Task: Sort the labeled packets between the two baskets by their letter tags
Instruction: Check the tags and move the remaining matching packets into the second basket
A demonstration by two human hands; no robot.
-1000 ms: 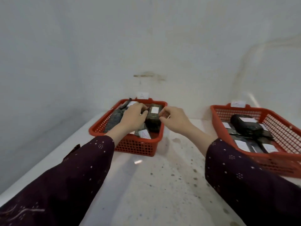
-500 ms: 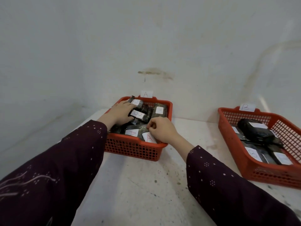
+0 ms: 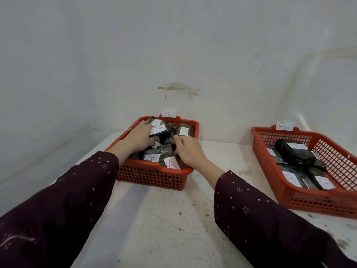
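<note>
My left sleeve [image 3: 63, 206] and right sleeve [image 3: 270, 225] are long, loose, dark plum cloth sprinkled with tiny white dots and small rings of dots, the left one also showing pale curved lines low down.

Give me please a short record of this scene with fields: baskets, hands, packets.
Basket A: red, left on the table, holds dark packets
Basket B: red, at the right, holds black packets
Left hand: in basket A, on packets at its left; grip unclear
Right hand: in basket A, fingers curled among packets; grip unclear
Front tags in basket A: two read A
</note>
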